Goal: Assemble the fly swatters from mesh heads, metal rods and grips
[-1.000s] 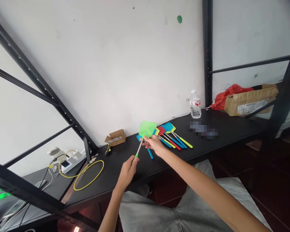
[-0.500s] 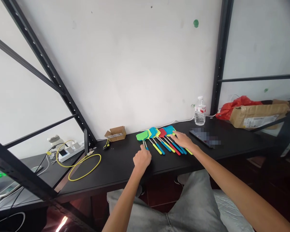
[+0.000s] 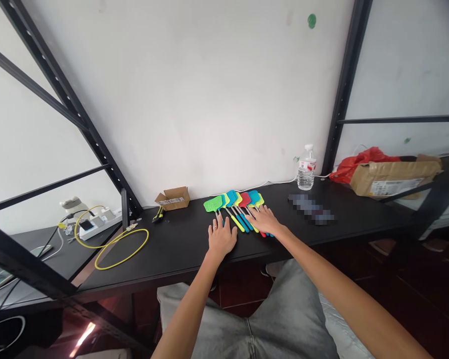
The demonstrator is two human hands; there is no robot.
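Several fly swatters lie in an overlapping row on the black table (image 3: 179,244), heads toward the wall and handles toward me. A green fly swatter (image 3: 213,204) is at the left end, a blue fly swatter (image 3: 231,197) and a red fly swatter (image 3: 244,199) farther along. My left hand (image 3: 222,238) rests open, fingers spread, over the green swatter's handle, which it partly hides. Stretched out flat, my right hand (image 3: 265,220) lies across the handles at the right end of the row and covers some of them.
A small open cardboard box (image 3: 174,198) stands left of the swatters, near a yellow cable (image 3: 121,257) and a power strip (image 3: 104,223). To the right are a water bottle (image 3: 307,169), a blurred-out dark object (image 3: 312,208) and a larger carton (image 3: 394,178). Dark metal posts frame the table.
My left hand has opened from a closed grip on the green swatter's handle. My right hand has moved left onto the handles, and the row looks closer together. The view has shifted slightly.
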